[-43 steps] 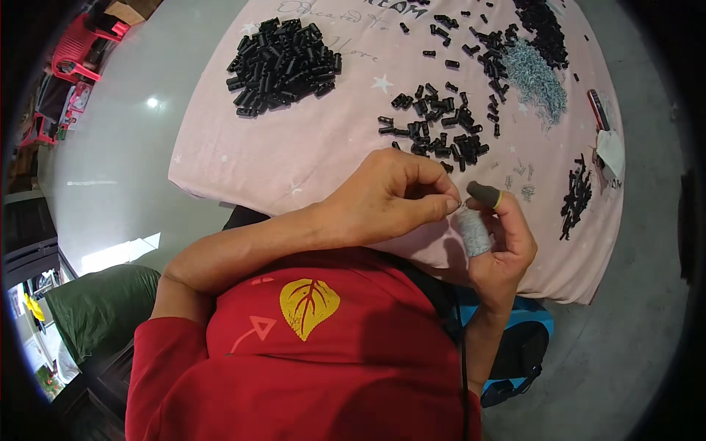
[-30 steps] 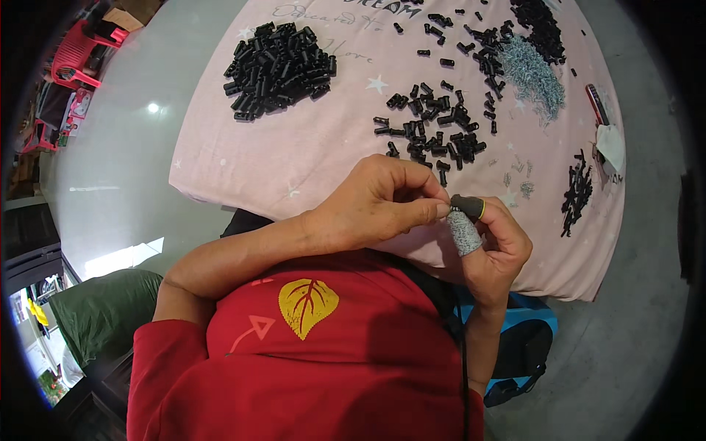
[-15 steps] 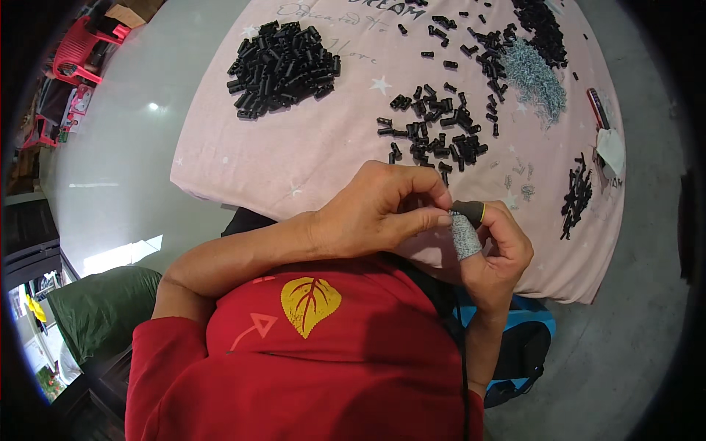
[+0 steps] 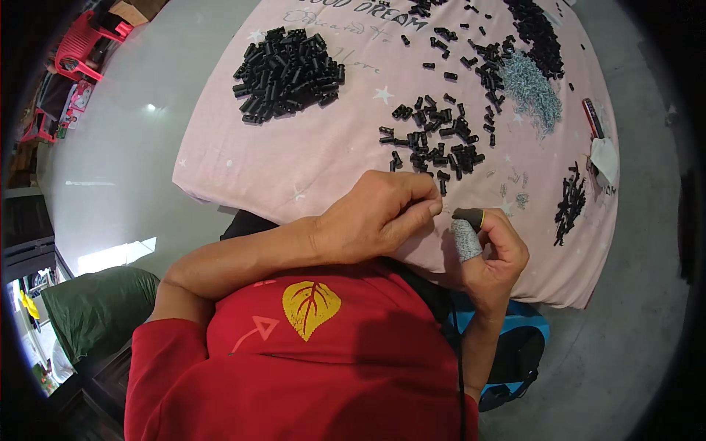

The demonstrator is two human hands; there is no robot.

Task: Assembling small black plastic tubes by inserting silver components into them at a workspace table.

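Note:
In front of my body, my left hand (image 4: 390,217) is closed, thumb and index finger pressed together; whatever they may hold is too small to make out. Just to its right is my right hand (image 4: 496,253), also pinching, with a grey speckled sleeve (image 4: 465,240) on the thumb and a dark cover (image 4: 469,216) on the index finger. I cannot see what lies between those fingertips. A small gap separates the two hands. Beyond them lies a loose scatter of small black cylindrical parts (image 4: 448,140), the nearest close to my left fingertips. Several tiny silvery pieces (image 4: 521,198) lie past my right hand.
A pink cloth (image 4: 243,169) covers the table. On it are a heaped pile of black cylinders (image 4: 290,77), a silvery heap of tiny metal pieces (image 4: 531,92), a dark heap (image 4: 537,37), thin black pieces (image 4: 570,206), a red-and-black pen-like tool (image 4: 593,117) and a white item (image 4: 604,158).
My hands have come apart; the left has drawn slightly left and down from the right fingertips. The right hand stays nearly in place, and the view has shifted slightly.

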